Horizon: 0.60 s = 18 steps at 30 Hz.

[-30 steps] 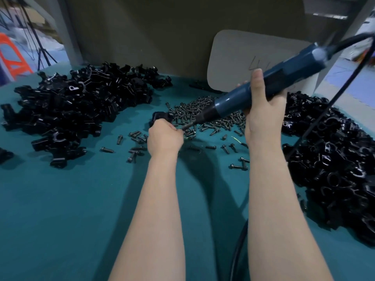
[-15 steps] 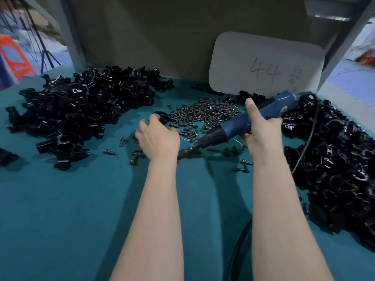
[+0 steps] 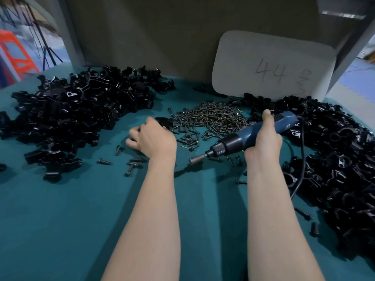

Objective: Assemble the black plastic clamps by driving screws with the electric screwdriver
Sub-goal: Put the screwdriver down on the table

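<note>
Head view: right hand [image 3: 263, 144] grips electric screwdriver [image 3: 233, 141]; left hand [image 3: 155, 136] loosely curled, seemingly empty.

The right hand [image 3: 263, 144] lowered the screwdriver [image 3: 233, 141] tableward; the left hand [image 3: 155, 137] shifted left.

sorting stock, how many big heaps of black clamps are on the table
2: left heap at far left, right heap along the right edge; strays lie apart.

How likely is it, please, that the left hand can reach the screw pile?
Likely yes: the left hand is beside the screw pile, with only a clamp and stray screws between them; the screwdriver in the right hand lies nearer, off that path.
</note>
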Tool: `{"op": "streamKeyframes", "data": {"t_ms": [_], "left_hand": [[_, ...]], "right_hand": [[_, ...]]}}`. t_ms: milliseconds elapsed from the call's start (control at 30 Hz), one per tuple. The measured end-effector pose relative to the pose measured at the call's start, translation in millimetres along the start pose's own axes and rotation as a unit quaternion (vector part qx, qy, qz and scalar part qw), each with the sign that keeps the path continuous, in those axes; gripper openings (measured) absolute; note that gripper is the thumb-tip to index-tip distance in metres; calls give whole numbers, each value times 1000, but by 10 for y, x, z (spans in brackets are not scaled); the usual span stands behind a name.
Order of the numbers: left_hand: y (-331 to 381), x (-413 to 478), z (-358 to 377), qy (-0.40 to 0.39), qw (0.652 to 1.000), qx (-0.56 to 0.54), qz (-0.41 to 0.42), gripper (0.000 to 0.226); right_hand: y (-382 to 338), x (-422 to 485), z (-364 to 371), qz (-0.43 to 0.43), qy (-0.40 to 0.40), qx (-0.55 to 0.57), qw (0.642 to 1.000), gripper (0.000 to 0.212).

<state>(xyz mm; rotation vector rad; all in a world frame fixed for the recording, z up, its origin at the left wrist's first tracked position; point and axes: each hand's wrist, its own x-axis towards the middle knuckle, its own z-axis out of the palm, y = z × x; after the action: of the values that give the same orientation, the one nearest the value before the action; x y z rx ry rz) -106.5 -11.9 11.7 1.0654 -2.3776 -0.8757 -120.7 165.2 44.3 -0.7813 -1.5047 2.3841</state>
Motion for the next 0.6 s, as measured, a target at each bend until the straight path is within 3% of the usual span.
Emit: {"op": "streamKeyframes", "data": {"t_ms": [100, 200, 267, 333, 467, 533, 600], "left_hand": [[47, -12, -61, 21, 998, -61, 11, 22], [148, -90, -204, 6, 966, -260, -5, 25], [200, -152, -295, -50, 901, -427, -53, 25], [225, -245, -380, -133, 811, -559, -111, 25], [194, -437, -457, -250, 676, -663, -201, 15], [159, -509, -468, -283, 605, -703, -244, 16], [134, -550, -470, -296, 557, -727, -271, 15]], "right_hand": [[-16, -4, -20, 1, -2, 22, 1000, 65], [-42, -44, -67, -12, -5, 47, 999, 58], [-55, -97, -109, -15, -12, 65, 998, 52], [-52, -148, -153, -15, -15, 82, 996, 48], [-34, -236, -229, -19, -25, 99, 995, 48], [-33, -230, -258, -21, -25, 80, 996, 50], [-52, -190, -277, -18, -27, 40, 999, 53]]}}
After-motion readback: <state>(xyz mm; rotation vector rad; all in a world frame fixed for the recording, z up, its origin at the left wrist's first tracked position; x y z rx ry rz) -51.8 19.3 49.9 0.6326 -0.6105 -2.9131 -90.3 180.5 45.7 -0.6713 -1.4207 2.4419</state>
